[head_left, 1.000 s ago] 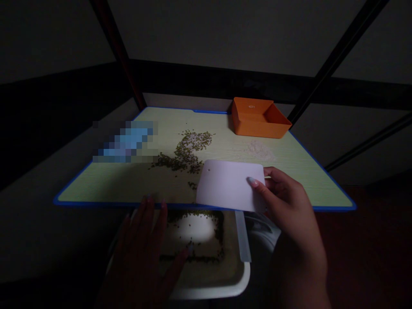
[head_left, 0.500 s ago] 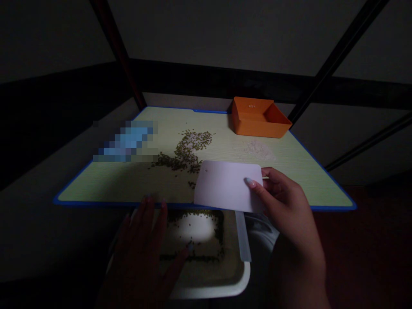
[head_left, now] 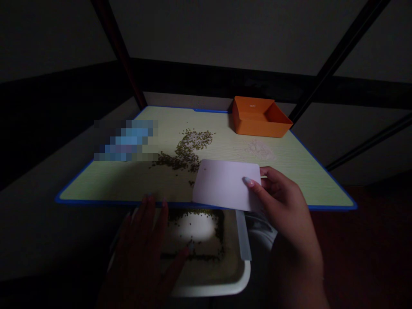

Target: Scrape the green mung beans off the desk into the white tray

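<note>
My right hand [head_left: 283, 206] pinches a flat white scraper card [head_left: 225, 184] by its right end, holding it on the front part of the pale green table [head_left: 122, 180]. A patch of dark green beans [head_left: 186, 152] mixed with white grains lies just beyond the card. Below the table's front edge my left hand [head_left: 144, 253] rests with fingers spread on the rim of a white tray [head_left: 225, 283]. The tray holds beans around a bright white patch.
An orange bin [head_left: 260, 116] stands at the back right of the table. A small heap of white grains [head_left: 259, 150] lies in front of it. A blurred blue patch [head_left: 128, 140] sits at the left. Dark frame bars rise behind the table.
My right hand and the card have slid a little to the left and towards the beans. The left hand stays on the tray.
</note>
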Available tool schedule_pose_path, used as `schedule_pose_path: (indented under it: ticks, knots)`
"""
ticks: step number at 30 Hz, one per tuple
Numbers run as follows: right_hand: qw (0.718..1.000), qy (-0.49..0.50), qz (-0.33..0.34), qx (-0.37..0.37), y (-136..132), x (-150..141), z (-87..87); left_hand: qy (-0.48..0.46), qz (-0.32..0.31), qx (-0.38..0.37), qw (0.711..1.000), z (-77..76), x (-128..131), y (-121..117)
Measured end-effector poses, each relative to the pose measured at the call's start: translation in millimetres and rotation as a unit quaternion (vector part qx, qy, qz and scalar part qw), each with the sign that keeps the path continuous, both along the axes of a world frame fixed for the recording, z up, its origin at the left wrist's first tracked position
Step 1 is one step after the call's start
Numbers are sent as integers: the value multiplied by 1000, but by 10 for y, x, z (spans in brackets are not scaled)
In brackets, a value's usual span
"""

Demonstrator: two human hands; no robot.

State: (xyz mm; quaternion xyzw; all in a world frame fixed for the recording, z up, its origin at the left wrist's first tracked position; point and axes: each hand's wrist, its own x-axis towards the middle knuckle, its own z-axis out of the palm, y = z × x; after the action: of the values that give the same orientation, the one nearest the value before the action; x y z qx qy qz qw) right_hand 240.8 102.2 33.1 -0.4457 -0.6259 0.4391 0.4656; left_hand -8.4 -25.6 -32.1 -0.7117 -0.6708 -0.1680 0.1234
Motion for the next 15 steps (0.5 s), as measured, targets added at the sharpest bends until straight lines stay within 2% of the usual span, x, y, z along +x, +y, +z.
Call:
schedule_pose_path:
  ticks: [15]
  knots:
    - [1000,-1,-18,7,-6,24,-29,4,-3,-7,1000,5,-11,5]
